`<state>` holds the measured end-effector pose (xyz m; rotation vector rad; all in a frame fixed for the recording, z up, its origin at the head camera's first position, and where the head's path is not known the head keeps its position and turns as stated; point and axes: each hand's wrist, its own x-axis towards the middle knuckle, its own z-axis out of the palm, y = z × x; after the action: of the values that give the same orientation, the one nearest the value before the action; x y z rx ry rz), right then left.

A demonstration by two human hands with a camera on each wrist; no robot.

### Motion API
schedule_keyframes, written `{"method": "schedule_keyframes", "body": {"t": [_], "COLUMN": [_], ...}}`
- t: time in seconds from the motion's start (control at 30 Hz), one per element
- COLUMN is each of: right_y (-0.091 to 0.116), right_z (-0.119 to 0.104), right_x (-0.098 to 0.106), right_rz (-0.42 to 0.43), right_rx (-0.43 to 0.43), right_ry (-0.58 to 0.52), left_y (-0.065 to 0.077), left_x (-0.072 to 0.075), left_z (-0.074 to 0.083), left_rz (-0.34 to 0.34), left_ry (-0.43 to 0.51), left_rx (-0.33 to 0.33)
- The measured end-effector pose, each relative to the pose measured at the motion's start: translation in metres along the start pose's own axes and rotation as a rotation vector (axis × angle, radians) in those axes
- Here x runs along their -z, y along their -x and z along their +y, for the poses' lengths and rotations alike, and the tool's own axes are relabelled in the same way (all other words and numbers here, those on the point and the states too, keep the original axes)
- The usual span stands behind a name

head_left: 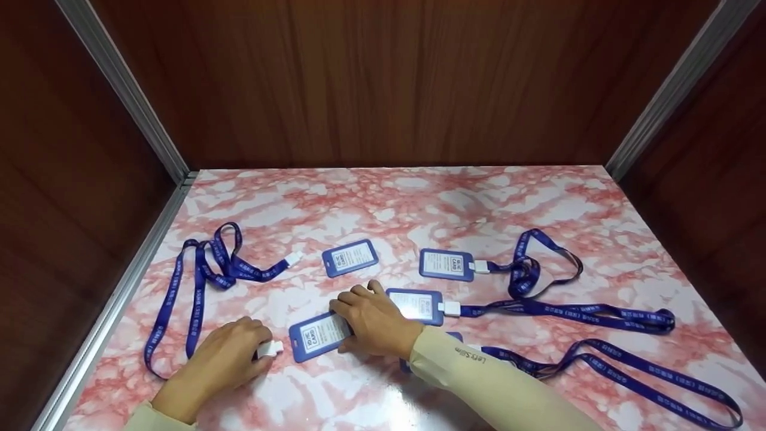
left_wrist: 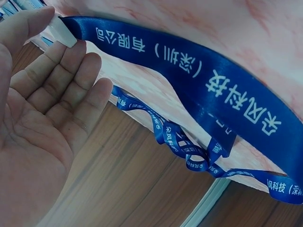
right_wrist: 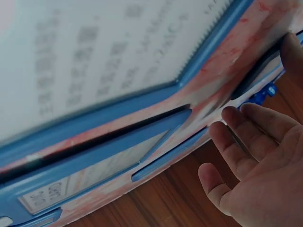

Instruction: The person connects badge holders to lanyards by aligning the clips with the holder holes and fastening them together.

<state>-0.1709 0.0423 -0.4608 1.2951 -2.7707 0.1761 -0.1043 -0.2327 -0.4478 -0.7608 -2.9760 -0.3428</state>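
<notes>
A: Where are the two hands now?
B: They are apart from each other, and both are nearer to the person than the lone card holder (head_left: pixel 350 257). The left hand (head_left: pixel 230 354) is also to the left of it, and the right hand (head_left: pixel 376 320) is almost directly in front of it.

A: What does the left hand do?
B: It pinches a white clip (head_left: pixel 271 349) between thumb and fingers. From this clip runs a blue lanyard (left_wrist: pixel 142 42) with white printed characters.

A: And the right hand?
B: It holds the right end of a blue-framed card holder, the gripped one (head_left: pixel 319 336), with the thumb at the near edge and fingers at the far edge. This holder is in front of the lone card holder, a little to the left. I cannot tell whether its covered end touches the table (head_left: pixel 407 191).

A: What else is around the lone card holder?
B: Just to its left is the clip of a second lanyard (head_left: pixel 257 275), which lies in loops farther left. To its right is the first joined holder (head_left: pixel 446 264); in front and to the right is the second joined holder (head_left: pixel 414 306). Still nearer to the person, on the same side, the third joined holder (head_left: pixel 453 336) is partly hidden under the right sleeve (head_left: pixel 473 365). Each of these three has its own lanyard, stretching away rightward.
</notes>
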Motion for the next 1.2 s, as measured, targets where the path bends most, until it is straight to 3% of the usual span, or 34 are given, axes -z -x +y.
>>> {"method": "schedule_keyframes", "body": {"t": [0.3,0.63,1.2], "right_y": [0.0007,0.0011,0.0027], "right_z": [-0.0007,-0.0025,-0.0038], "right_x": [0.0001,-0.0008,-0.0019], "right_rz": [0.001,0.003,0.029], "right_rx": [0.002,-0.005,-0.024], "right_ry": [0.005,-0.011,-0.001], "left_y": [0.0017,0.0015,-0.0017], "left_x": [-0.0011,-0.0006,-0.0028], "left_z": [-0.0002,0.0006,-0.0004], "left_rz": [0.031,-0.020,0.025], "left_ry": [-0.030,-0.032,-0.016], "left_rx": [-0.021,0.019,0.002]}}
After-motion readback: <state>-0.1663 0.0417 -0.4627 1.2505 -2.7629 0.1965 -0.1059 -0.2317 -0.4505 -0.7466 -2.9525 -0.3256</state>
